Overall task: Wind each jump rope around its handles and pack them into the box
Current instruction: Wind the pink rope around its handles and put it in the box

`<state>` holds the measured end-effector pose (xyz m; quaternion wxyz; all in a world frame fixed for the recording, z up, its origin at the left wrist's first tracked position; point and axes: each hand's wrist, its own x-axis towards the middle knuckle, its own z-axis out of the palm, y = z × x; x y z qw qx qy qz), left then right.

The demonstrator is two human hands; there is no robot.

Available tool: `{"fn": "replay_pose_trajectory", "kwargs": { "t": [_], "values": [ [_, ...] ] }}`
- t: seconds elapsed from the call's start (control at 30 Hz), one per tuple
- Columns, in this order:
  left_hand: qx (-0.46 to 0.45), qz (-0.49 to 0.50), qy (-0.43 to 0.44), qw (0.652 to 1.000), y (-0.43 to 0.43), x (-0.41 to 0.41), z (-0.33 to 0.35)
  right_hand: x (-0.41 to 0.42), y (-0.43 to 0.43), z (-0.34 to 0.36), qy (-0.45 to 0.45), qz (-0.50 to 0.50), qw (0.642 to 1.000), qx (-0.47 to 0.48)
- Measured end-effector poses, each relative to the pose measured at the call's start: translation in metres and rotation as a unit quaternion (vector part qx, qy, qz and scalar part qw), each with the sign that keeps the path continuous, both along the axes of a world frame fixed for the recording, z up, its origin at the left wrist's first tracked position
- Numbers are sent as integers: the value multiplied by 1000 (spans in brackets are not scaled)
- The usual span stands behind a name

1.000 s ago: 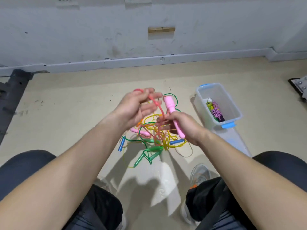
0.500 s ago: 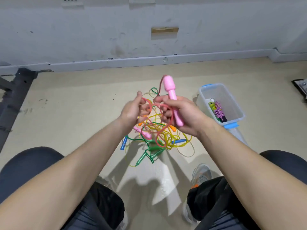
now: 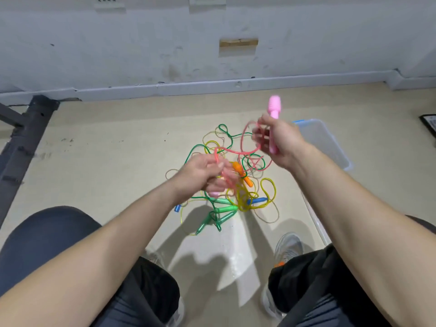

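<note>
Gripping a pink handle (image 3: pixel 273 109) upright in the right hand (image 3: pixel 279 141), fingers curled tight round its lower half, with the rounded, ribbed top poking out above the fist. Pinching the pink rope (image 3: pixel 236 152) in the left hand (image 3: pixel 200 172), fingers bent onto it, though too blurred to tell the exact hold. Strung slack between both hands, looping once beside the right fist, thin and glossy, raised above the pile (image 3: pixel 238 192). Below, tangled on the beige floor (image 3: pixel 106 161): green, yellow and clear cords with green handles (image 3: pixel 223 210), an orange handle (image 3: pixel 243 177) and a blue handle (image 3: pixel 258 200). Just right of the tangle, partly behind the right wrist, a clear box (image 3: pixel 325 142) with blue clips, contents hidden here. Bare floor left of the pile as far as a dark metal frame (image 3: pixel 21 147). Baseboard (image 3: pixel 212 87) and wall closing the far side. Knees and a grey shoe (image 3: pixel 289 246) hemming the near edge.
</note>
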<state>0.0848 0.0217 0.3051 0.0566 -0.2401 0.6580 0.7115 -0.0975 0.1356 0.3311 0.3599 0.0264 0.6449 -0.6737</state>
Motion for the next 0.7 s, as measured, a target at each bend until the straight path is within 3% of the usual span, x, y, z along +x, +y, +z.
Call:
{"fn": "replay_pose_trajectory", "kwargs": {
  "t": [0.1,0.23,0.33,0.6,0.7],
  "values": [
    [140,101,44,984,-7,-19,28,19,16,-26,39,79,984,158],
    [303,211,73,926,-15,-42,44,61,28,-19,-73,191,979,17],
    [360,278,86,887,-27,-54,47,73,29,-7,-58,247,967,-17],
    [326,352,51,876,-31,-43,17,77,20,13,-21,290,956,-51],
    [264,338,15,903,-30,-33,8,79,15,19,-16,300,952,-64]
  ]
}}
